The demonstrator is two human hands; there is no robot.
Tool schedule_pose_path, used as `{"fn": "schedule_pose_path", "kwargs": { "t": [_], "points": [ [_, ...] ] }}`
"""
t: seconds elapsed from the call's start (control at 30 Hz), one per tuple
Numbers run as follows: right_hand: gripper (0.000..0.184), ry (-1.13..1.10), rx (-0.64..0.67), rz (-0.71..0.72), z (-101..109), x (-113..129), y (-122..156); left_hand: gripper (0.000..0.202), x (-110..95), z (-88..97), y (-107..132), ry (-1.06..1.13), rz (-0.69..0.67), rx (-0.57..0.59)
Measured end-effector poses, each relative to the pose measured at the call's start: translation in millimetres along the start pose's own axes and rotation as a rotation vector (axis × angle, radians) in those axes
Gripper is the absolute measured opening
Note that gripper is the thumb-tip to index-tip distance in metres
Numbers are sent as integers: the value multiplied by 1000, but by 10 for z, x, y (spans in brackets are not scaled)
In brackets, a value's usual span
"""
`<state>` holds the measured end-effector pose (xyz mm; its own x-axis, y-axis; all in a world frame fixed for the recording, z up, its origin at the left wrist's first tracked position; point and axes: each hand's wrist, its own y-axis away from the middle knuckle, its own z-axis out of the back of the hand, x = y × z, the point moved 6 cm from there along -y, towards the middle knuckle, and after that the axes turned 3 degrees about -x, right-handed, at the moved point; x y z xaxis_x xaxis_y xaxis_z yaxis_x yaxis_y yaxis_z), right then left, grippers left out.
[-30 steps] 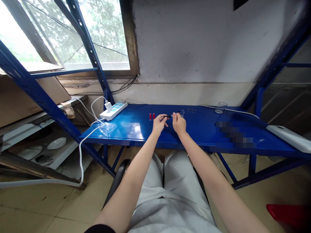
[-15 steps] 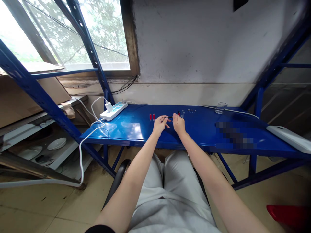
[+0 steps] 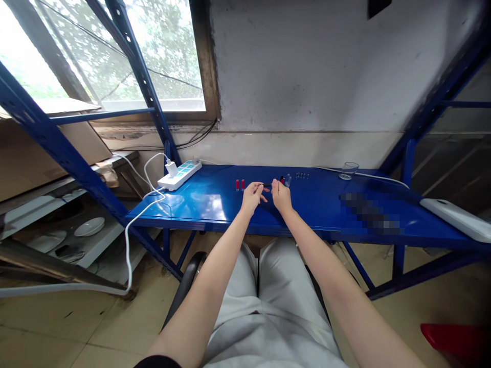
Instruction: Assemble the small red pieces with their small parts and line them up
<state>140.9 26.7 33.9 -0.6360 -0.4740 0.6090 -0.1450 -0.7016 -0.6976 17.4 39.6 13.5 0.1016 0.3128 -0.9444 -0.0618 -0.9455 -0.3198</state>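
Between my two hands, just above the blue table [image 3: 207, 179], is a thin dark rod-like piece [image 3: 267, 185], too small to name surely. My left hand [image 3: 252, 197] pinches its left end, with some fingers held apart. The fingers of my right hand [image 3: 282, 196] are closed around its right end. Two small red-topped tubes [image 3: 240, 184] stand side by side just left of my left hand. Behind my right hand are a small dark-and-red piece [image 3: 283, 179] and clear small pieces [image 3: 288, 179], partly hidden. Several tiny metallic bits [image 3: 302, 175] lie in rows farther right.
A white power strip [image 3: 180, 175] with a plugged-in cable is at the table's left end. To the right are a clear glass [image 3: 349, 171], a blurred-out dark object [image 3: 368, 212] and a white panel-like object [image 3: 456, 217]. Blue rack posts [image 3: 143, 76] flank the table.
My hands stay almost in place, with only a slight shift of the fingers around the dark piece. Everything on the table lies as before.
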Motion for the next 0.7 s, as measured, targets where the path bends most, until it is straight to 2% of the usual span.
{"fn": "schedule_pose_path", "kwargs": {
  "t": [0.13, 0.3, 0.57, 0.7],
  "points": [
    [50, 16, 9, -1, -11, 3, 2, 26, 7, -1, -7, 5, 16, -7],
    [51, 2, -9, -23, 12, -15, -2, 32, 5, 58, -1, 34, 56, -92],
    [52, 5, 0, -39, 22, -30, -7, 28, -34, 2, 26, -71, -16, -15],
    [51, 9, 22, -33, -4, -25, -2, 26, 15, -15, 15, -67, 22, -2]
  ]
}}
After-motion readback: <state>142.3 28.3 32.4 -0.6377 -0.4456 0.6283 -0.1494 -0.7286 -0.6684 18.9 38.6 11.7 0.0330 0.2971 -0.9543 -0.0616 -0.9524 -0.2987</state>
